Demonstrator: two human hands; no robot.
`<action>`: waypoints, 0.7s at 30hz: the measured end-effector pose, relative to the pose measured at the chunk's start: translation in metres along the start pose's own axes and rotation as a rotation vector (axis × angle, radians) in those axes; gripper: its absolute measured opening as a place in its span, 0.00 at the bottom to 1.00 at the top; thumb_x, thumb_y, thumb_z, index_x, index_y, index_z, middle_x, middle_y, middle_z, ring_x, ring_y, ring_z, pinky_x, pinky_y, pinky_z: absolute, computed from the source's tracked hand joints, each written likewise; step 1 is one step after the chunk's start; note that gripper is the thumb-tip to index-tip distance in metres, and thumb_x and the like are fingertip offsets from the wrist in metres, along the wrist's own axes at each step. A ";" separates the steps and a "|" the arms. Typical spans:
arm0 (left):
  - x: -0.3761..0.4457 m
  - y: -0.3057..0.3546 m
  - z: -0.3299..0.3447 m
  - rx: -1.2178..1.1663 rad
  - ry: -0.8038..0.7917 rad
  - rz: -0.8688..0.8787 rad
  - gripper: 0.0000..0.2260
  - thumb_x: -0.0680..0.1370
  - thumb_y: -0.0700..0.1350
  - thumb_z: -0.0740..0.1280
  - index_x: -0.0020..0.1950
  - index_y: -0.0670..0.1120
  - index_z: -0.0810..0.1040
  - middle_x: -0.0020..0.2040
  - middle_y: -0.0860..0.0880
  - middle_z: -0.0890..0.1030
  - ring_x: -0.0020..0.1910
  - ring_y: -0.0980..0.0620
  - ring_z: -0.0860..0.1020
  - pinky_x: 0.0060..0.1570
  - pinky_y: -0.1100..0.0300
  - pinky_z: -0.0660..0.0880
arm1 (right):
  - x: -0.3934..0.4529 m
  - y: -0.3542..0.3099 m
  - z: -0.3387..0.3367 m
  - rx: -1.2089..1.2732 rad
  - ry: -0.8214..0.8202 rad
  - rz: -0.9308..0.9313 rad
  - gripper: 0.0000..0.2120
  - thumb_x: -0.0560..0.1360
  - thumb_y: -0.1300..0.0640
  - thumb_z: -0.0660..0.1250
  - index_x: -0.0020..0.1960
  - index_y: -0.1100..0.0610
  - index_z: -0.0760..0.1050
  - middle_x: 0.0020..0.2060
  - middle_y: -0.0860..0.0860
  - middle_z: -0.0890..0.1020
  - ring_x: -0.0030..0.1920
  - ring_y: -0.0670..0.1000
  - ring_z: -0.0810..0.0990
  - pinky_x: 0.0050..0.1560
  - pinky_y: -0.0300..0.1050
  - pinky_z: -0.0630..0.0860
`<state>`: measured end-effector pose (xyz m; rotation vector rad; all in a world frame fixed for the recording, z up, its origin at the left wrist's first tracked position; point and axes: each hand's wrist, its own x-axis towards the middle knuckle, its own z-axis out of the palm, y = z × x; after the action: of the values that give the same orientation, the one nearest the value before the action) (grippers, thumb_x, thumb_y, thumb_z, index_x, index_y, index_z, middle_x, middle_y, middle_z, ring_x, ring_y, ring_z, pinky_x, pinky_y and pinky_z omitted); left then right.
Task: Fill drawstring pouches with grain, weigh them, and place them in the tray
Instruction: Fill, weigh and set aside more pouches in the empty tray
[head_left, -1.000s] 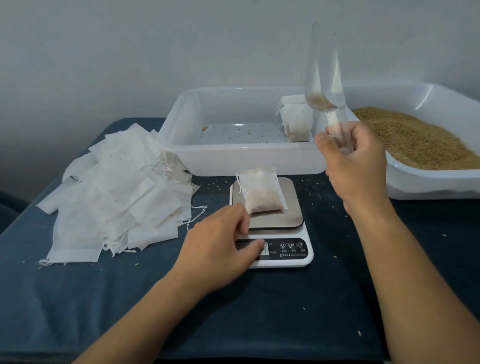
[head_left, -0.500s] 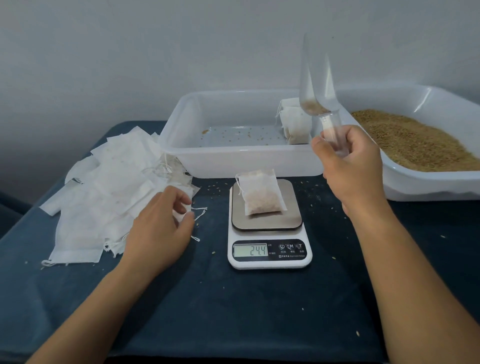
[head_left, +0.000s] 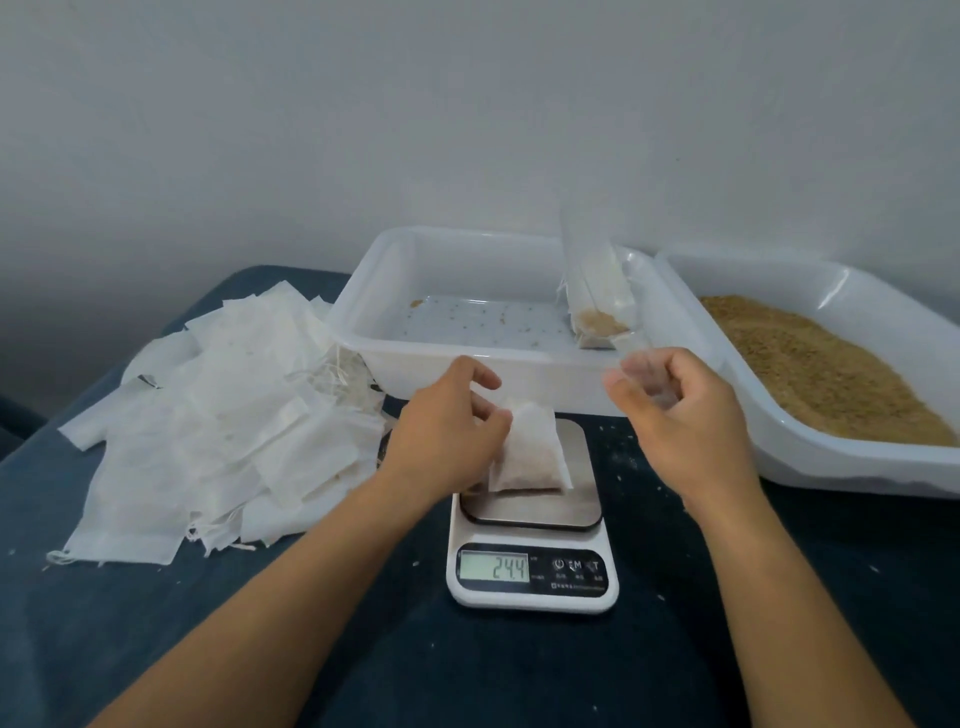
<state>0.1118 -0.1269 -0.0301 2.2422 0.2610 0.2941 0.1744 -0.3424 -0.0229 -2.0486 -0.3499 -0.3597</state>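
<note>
On the scale (head_left: 532, 551) reading 24.4 lies a filled pouch (head_left: 530, 457), its left edge pinched by the left hand (head_left: 447, 431), while the right hand (head_left: 680, 415) grips a clear scoop (head_left: 597, 291) over the tray (head_left: 395, 332).

left hand (head_left: 447, 431): fingers curled, pinching | right hand (head_left: 680, 415): fingers curled, gripping

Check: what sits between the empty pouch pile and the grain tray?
In the head view: the scale bearing a filled pouch, which the left hand grips.
</note>
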 end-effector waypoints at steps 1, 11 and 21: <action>-0.002 -0.001 0.000 -0.053 0.015 0.027 0.10 0.78 0.50 0.69 0.56 0.59 0.72 0.40 0.60 0.83 0.38 0.62 0.80 0.43 0.58 0.78 | 0.000 0.000 -0.001 -0.005 -0.017 0.001 0.07 0.76 0.42 0.72 0.47 0.41 0.76 0.47 0.27 0.79 0.47 0.30 0.78 0.41 0.37 0.71; -0.026 -0.004 -0.008 -0.289 0.145 0.295 0.12 0.77 0.48 0.74 0.52 0.61 0.73 0.43 0.62 0.82 0.38 0.57 0.79 0.38 0.71 0.72 | -0.007 -0.038 -0.008 0.198 -0.390 -0.167 0.13 0.75 0.57 0.77 0.45 0.41 0.77 0.54 0.38 0.85 0.48 0.35 0.83 0.41 0.29 0.77; -0.029 -0.005 -0.008 -0.349 0.064 0.277 0.14 0.72 0.59 0.72 0.56 0.64 0.74 0.49 0.63 0.81 0.47 0.60 0.80 0.44 0.70 0.74 | -0.009 -0.043 0.001 0.091 -0.340 -0.168 0.10 0.71 0.42 0.74 0.46 0.45 0.78 0.43 0.43 0.84 0.45 0.45 0.83 0.45 0.39 0.80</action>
<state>0.0812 -0.1258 -0.0327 1.9214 -0.0676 0.5186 0.1497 -0.3226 0.0069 -1.9945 -0.7350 -0.0911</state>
